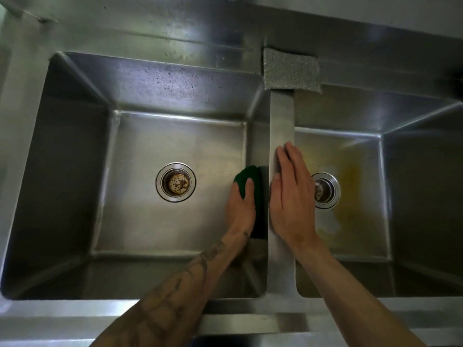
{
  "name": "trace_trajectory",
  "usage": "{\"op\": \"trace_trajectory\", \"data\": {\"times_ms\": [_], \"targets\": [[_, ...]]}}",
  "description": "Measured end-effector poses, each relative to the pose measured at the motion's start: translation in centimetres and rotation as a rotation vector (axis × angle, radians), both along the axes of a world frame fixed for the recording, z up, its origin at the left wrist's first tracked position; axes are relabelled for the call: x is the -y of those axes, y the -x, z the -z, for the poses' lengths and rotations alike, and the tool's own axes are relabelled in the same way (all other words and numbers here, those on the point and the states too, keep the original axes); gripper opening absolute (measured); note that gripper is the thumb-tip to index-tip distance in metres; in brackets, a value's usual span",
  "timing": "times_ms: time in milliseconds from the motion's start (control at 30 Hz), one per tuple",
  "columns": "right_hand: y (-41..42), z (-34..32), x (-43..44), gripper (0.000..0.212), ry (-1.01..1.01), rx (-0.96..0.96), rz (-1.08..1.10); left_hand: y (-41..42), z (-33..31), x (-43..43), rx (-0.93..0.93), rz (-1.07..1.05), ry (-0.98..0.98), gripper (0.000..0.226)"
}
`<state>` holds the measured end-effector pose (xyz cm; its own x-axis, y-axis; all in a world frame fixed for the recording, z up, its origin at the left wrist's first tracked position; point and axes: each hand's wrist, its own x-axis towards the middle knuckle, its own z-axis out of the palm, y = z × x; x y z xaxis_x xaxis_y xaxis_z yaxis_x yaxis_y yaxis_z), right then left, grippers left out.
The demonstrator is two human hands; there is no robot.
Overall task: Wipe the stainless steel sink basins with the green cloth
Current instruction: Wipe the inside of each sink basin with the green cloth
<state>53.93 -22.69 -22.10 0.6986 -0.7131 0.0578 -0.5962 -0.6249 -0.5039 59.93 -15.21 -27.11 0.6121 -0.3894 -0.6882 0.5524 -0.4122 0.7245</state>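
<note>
Left basin (140,221): your left hand (241,205), fingers curled round the green cloth (246,174), seemingly against its right wall; right hand (292,196), fingers straight, on divider (281,116).

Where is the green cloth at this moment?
Head view: the green cloth sits in the left basin against its right wall, beside the divider, gripped by the left hand, right of the drain.
</note>
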Motion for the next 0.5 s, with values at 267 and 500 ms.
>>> {"op": "trace_trajectory", "data": {"times_ms": [267, 500], "targets": [[-0.1, -0.3, -0.2, 0.053, 0.006, -0.044, 0.019, -1.1, 0.4, 1.6, 0.221, 0.031, 0.058, 0.030], [-0.1, -0.2, 0.0, 0.054, -0.055, -0.058, 0.036, -3.2, -0.3, 2.5, 0.200, -0.008, 0.210, 0.022]]}}
